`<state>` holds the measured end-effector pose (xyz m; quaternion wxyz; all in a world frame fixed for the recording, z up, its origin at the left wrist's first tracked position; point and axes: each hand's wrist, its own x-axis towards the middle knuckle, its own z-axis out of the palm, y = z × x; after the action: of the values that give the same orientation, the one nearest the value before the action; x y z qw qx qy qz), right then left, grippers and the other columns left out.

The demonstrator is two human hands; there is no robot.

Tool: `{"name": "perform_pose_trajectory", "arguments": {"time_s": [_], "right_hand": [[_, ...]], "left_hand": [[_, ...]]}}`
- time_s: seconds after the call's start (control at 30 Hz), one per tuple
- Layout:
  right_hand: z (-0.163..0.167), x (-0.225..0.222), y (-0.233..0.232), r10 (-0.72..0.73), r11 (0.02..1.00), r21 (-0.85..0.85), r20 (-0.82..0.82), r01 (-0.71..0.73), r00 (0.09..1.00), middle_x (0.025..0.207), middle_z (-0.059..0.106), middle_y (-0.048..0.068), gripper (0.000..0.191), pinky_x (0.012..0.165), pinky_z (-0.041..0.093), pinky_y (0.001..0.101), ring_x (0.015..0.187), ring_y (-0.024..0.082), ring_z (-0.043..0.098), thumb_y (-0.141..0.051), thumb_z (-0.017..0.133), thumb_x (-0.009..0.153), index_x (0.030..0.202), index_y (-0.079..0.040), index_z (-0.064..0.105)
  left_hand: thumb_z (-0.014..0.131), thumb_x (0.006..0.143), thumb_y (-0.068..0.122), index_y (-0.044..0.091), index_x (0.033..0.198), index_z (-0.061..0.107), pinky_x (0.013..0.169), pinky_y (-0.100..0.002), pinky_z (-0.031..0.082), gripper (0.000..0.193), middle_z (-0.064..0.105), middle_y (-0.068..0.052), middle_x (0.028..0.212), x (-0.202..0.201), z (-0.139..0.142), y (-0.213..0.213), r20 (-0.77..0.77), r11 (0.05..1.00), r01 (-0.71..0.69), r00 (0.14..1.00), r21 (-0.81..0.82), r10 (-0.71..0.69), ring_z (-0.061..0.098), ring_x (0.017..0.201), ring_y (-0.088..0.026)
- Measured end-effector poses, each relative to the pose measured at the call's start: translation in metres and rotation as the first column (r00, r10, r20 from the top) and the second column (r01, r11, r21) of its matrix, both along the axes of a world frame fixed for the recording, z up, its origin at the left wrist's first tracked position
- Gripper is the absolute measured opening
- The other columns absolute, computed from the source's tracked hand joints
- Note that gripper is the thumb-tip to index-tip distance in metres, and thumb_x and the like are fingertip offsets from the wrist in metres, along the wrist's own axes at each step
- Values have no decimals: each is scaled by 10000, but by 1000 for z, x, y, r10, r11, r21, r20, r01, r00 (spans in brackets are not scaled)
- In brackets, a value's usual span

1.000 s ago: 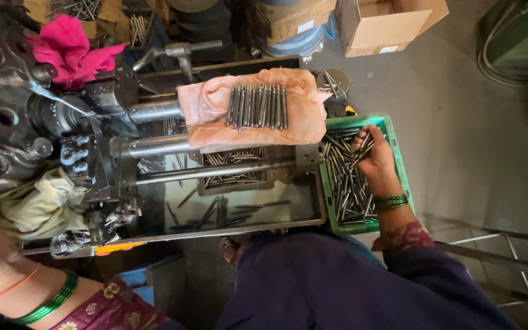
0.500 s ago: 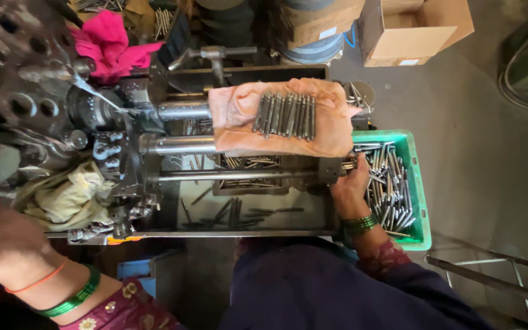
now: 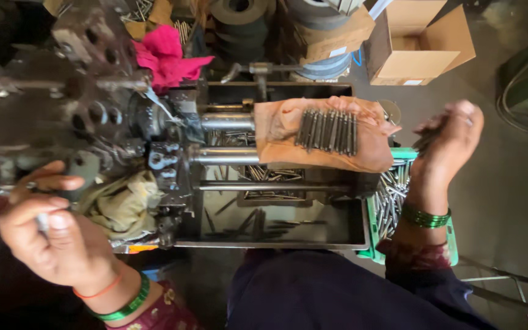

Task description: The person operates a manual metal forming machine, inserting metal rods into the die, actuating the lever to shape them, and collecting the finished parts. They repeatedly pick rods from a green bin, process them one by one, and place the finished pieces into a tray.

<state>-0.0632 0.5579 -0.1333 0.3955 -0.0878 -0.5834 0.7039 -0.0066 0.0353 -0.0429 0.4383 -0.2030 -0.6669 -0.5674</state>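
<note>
We are lifting our right hand above the green bin, fingers curled around a small bunch of metal pins. Our left hand is pinching one pin between thumb and fingers beside the machine. A row of pins is already lying on the cloth spread over the machine's rails, and more are sitting loose in the tray beneath. Many pins are waiting in the bin, so we judge the work to be well short of finished.
</note>
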Motion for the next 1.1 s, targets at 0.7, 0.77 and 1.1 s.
{"name": "perform_pose_trajectory", "arguments": {"time_s": [0.7, 0.77, 1.1], "right_hand": [[-31, -64, -150, -557, 107, 961, 271, -256, 785, 1147, 601, 347, 538, 929, 465, 581, 1101, 528, 564, -498, 603, 1025, 1178, 17, 603], [-27, -61, -143, -500, 139, 958, 286, -250, 817, 1114, 602, 355, 513, 889, 468, 582, 1053, 544, 561, -453, 631, 1005, 1244, 0, 617], [33, -50, -198, 109, 614, 756, 202, -226, 973, 1314, 646, 177, 429, 938, 549, 350, 1068, 272, 696, 75, 511, 896, 1308, -21, 583]], "left_hand": [[575, 1063, 241, 125, 1085, 563, 1082, -390, 270, 119, 717, -66, 1123, 1, 31, -64, 109, 944, -31, 991, -328, 71, 602, 1233, -246], [586, 1048, 214, 126, 1083, 560, 1070, -401, 263, 99, 717, -65, 1125, 1, 31, -68, 106, 936, -22, 992, -352, 64, 601, 1263, -268], [599, 1008, 146, 120, 1105, 560, 1115, -442, 274, 107, 691, -41, 1110, 0, 36, -71, 93, 939, 2, 995, -344, 32, 602, 1258, -285]]}}
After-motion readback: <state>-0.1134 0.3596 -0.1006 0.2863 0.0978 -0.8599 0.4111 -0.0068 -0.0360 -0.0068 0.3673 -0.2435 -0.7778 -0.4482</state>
